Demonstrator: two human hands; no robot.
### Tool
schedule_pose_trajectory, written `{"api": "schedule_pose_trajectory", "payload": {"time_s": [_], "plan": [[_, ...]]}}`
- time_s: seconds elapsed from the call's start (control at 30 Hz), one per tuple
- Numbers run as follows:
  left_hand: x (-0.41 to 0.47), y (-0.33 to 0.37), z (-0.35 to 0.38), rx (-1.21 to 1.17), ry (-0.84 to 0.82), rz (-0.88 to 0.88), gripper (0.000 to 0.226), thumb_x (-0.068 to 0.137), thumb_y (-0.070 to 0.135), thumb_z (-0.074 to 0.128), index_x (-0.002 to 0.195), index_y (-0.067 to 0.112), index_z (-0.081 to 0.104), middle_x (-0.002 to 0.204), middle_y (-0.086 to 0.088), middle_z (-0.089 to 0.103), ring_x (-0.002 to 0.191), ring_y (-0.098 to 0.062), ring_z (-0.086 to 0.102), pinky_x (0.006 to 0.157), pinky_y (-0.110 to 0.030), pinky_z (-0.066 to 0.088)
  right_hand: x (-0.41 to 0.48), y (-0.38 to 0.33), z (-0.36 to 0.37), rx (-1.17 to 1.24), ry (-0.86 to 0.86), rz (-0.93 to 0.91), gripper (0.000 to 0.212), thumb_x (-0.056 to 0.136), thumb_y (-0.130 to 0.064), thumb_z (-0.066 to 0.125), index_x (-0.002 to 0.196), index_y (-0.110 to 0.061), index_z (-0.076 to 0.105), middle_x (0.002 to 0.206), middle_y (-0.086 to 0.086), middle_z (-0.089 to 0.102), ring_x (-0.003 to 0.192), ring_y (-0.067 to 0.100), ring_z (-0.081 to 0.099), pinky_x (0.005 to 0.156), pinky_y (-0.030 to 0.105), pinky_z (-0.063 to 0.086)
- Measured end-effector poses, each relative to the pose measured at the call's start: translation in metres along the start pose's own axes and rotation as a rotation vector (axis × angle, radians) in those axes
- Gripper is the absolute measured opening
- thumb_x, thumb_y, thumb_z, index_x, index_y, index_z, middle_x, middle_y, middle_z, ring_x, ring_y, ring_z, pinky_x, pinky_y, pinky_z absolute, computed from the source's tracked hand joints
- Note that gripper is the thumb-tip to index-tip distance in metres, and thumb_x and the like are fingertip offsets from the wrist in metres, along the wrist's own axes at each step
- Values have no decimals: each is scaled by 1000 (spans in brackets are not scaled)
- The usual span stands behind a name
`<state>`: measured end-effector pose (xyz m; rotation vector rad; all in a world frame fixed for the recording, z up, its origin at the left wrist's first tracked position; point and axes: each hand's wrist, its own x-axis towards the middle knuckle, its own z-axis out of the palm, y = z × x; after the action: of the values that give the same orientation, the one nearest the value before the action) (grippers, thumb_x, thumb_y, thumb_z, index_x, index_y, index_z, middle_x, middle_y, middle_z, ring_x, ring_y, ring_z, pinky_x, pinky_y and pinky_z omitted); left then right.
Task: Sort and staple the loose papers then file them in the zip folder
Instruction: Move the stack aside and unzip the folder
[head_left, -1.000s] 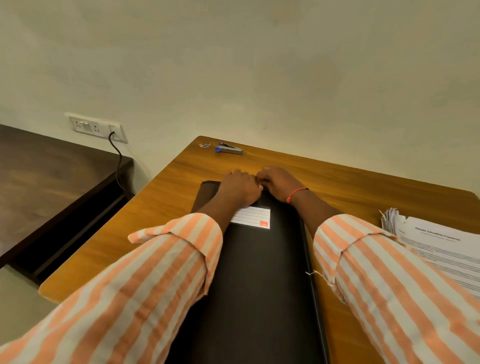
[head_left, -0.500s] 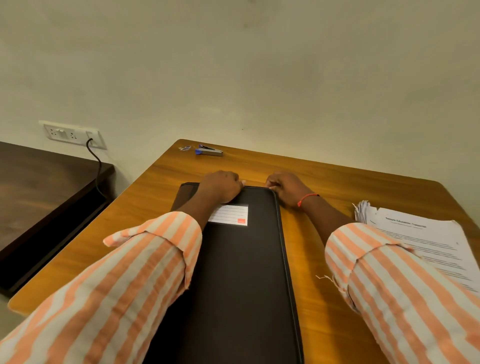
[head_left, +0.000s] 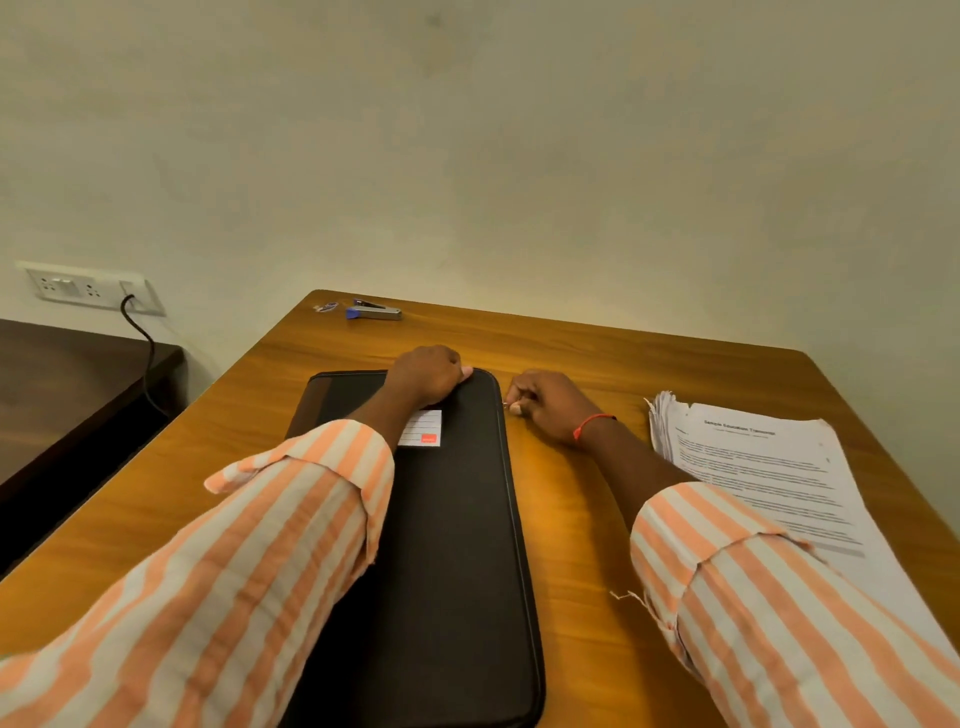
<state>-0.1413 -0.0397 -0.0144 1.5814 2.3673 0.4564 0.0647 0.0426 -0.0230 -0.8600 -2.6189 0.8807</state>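
A black zip folder (head_left: 452, 525) with a white label lies lengthwise on the wooden desk (head_left: 571, 519) in front of me. My left hand (head_left: 428, 373) grips the folder's far edge, fingers curled over it. At the folder's far right corner my right hand (head_left: 550, 405) pinches the small metal zip pull. A stack of printed papers (head_left: 753, 462) lies to the right of the folder. A blue and silver stapler (head_left: 375, 310) rests at the desk's far left corner.
A small clip (head_left: 324, 307) lies beside the stapler. A darker, lower table (head_left: 62, 384) stands to the left, with a wall socket (head_left: 83, 286) and a black cable above it. A plain wall runs behind the desk.
My right hand has drawn the zip pull rightward along the folder's far edge and round its right corner. My left hand has stayed on the far edge. My view has shifted to the right.
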Motion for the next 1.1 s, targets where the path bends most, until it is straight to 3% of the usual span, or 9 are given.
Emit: {"api": "schedule_pose_trajectory", "payload": {"time_s": [0.2,0.27,0.37,0.47,0.57,0.67,0.8,0.9,1.1], "plan": [[-7,16,2,187,88,-46,39,106,44,38,114,13,59,120,-13,63,110,-29,57,99,-46,41,-29,-8,0,2,-84,20,12,93,-9,65,88,-19,70,98,1,68,92,17,61,80,27,49],[-16,28,11,307,160,-65,41,105,42,39,126,10,55,129,-14,56,120,-32,52,105,-48,35,-35,-9,4,-22,-49,34,16,93,-7,64,87,-20,70,94,0,68,88,13,61,75,25,46],[-40,53,30,271,280,-94,53,101,50,41,135,9,48,136,-16,48,128,-34,44,105,-50,34,-41,-9,19,-66,90,48,21,93,-2,58,86,-18,71,86,-1,67,80,13,61,75,31,50],[-66,74,39,131,196,-194,73,95,63,41,144,10,42,147,-18,41,138,-36,36,111,-54,28,-51,-15,28,-136,195,21,15,95,-8,58,92,-15,71,87,4,64,82,21,59,75,34,49],[-84,77,43,85,125,-267,77,94,63,43,151,13,38,159,-19,31,149,-41,21,118,-62,19,-62,-22,31,-146,229,71,25,91,-5,59,73,-20,65,81,5,61,78,22,57,71,37,49],[-94,79,43,98,68,-292,80,93,63,45,156,15,33,165,-18,21,153,-44,10,119,-67,8,-76,-29,32,-141,239,122,24,90,-4,60,74,-20,69,82,5,62,78,23,59,70,35,49],[-103,91,41,103,57,-214,69,89,53,54,141,9,51,151,-20,45,147,-45,28,117,-69,16,-100,-37,35,-145,237,145,17,88,1,59,83,-11,70,85,5,58,81,23,55,69,29,41],[-103,93,44,81,72,-185,49,88,41,55,125,9,60,135,-19,58,137,-42,42,116,-67,23,-116,-36,40,-91,251,168,17,89,0,60,82,-10,72,88,9,66,82,23,59,71,27,44],[-120,103,47,116,20,-210,66,90,53,55,141,12,51,150,-18,46,144,-41,33,116,-64,25,-124,-35,42,-100,325,183,19,90,-1,58,89,-9,74,93,11,64,85,25,58,71,28,42]]}}
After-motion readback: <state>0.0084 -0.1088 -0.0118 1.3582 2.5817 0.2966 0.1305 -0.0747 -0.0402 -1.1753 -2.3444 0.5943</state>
